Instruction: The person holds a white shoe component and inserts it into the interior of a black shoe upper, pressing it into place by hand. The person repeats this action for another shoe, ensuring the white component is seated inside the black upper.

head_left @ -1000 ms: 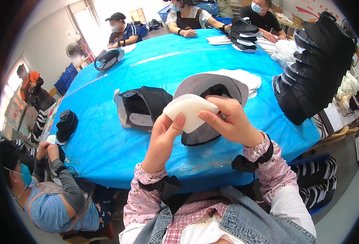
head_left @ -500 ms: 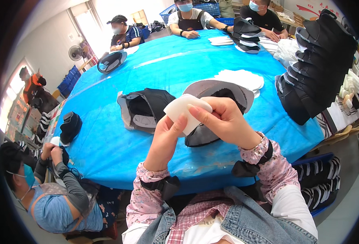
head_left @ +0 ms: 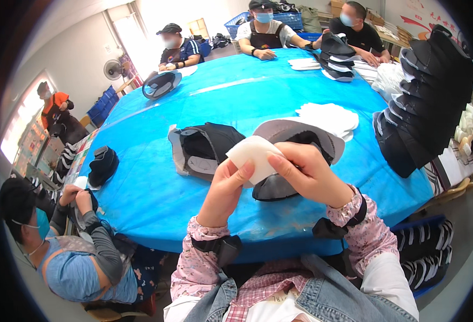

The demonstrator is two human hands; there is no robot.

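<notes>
Between my two hands is a soft white piece (head_left: 255, 155), curved and creased. My left hand (head_left: 227, 185) pinches its lower left part, thumb on top. On its right edge, the thumb and fingers of my right hand (head_left: 306, 169) close over it. Just beyond, on the table, lie two black cap-like fabric pieces: one black piece (head_left: 223, 140) with a pale lining to the left, and one grey-brimmed piece (head_left: 279, 129) partly hidden behind my hands. Behind them, a pile of flat white pieces (head_left: 330, 119) rests on the blue table cover (head_left: 215, 110).
A tall stack of black fabric pieces (head_left: 424, 107) stands at the right. Below the table's right edge is a blue crate (head_left: 421, 284) of black and white pieces. A co-worker (head_left: 81, 257) sits close on my left; several others sit across the table.
The view has shifted, so the scene sits slightly lower and to the right. My right thumb lies nearer the white piece's right edge, and more of its surface shows. Both hands still hold it.
</notes>
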